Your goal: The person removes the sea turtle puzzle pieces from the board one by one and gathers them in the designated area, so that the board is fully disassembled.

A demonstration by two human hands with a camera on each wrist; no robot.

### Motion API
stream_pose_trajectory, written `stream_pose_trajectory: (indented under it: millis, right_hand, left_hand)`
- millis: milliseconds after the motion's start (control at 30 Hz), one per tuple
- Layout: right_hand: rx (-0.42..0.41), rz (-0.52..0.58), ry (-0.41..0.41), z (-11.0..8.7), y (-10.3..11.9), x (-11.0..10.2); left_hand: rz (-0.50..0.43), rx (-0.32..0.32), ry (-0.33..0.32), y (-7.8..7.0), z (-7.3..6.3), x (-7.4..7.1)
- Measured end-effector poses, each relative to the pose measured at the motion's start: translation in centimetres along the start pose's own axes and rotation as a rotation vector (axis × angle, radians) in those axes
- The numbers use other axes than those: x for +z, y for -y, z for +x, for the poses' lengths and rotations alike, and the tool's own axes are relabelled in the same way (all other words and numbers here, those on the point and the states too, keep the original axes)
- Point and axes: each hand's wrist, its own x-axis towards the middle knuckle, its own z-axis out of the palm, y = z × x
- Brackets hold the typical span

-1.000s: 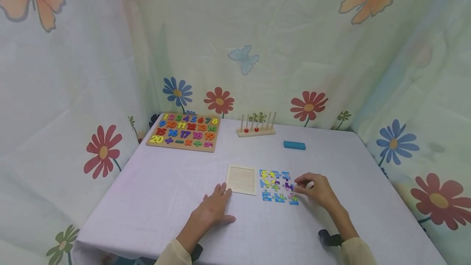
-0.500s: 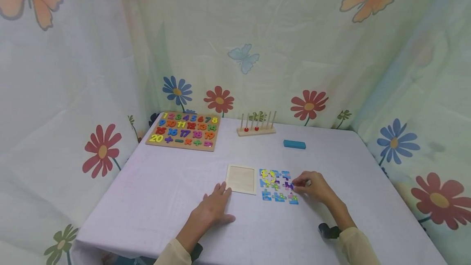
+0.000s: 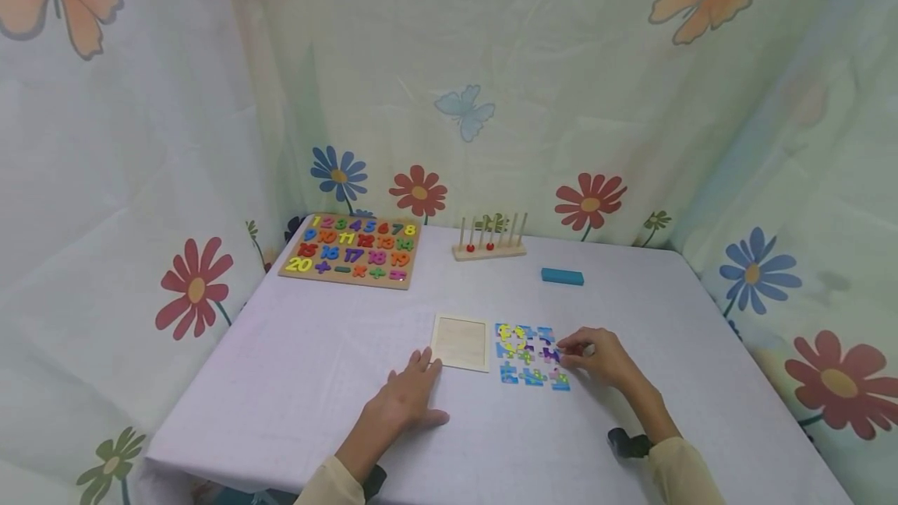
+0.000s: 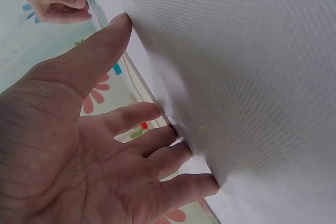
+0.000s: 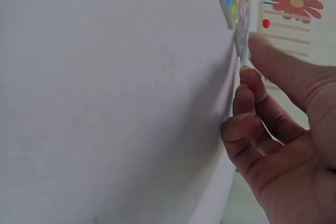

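In the head view a loosely spaced set of jigsaw puzzle pieces [image 3: 532, 375], blue, yellow, green and purple, lies on the white cloth. My right hand [image 3: 602, 357] is at their right side, thumb and fingertips pinching the edge of a purple puzzle piece [image 3: 549, 354]. The right wrist view shows the thumb and index tip right at a puzzle piece [image 5: 241, 40], with the other fingers curled below. A shallow wooden puzzle tray [image 3: 461, 342] with nothing in it lies left of the pieces. My left hand [image 3: 407, 396] rests on the cloth with fingers spread, fingertips by the tray's lower left corner.
A number board [image 3: 351, 251] with coloured numerals and signs lies at the back left. Behind the tray stands a wooden peg counter [image 3: 489, 252] with red beads. A blue block [image 3: 562, 277] lies at the back right. Flowered curtains [image 3: 463, 37] surround the table.
My right hand has shifted slightly left, its fingertips coming onto the edge of the purple puzzle piece, and then stays there. The left hand, tray and other pieces keep their places.
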Motion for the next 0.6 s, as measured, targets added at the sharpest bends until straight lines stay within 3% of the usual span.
stream_pose_trajectory:
  millis: [267, 600]
  right_hand:
    - [-0.012, 0.068, 0.044, -1.9, -0.1, 0.1]
    - [-0.008, 0.081, 0.07, -2.1, 0.0, 0.5]
  left_hand:
    - [0.009, 0.002, 0.0, 0.0, 0.1, -0.1]
    - [-0.001, 0.005, 0.005, 0.0, 0.0, -0.2]
